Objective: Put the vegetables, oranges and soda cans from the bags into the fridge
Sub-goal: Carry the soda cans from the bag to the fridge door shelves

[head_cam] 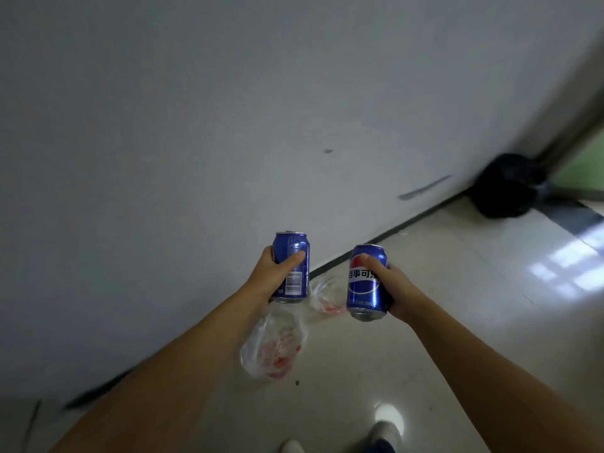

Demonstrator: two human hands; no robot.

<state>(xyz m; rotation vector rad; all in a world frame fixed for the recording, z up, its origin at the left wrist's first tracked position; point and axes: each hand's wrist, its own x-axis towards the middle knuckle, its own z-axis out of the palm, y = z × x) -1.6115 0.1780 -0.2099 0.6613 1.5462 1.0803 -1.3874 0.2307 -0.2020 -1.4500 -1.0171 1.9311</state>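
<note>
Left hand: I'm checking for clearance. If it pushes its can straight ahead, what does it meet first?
Probably the grey wall. Nothing shows between it and the left hand gripping the blue can, though depth is unclear.

**Count of things in view**

Two blue soda cans were up — one can (292, 267) in the left hand (273, 276), the other can (366, 282) in the right hand (397, 291). Two clear plastic bags with red print lay on the floor — a nearer bag (274, 344) and a farther bag (327, 297). One black bag (508, 186) sat by the wall. Two white shoes showed: one shoe (292, 446), another shoe (385, 431).
</note>
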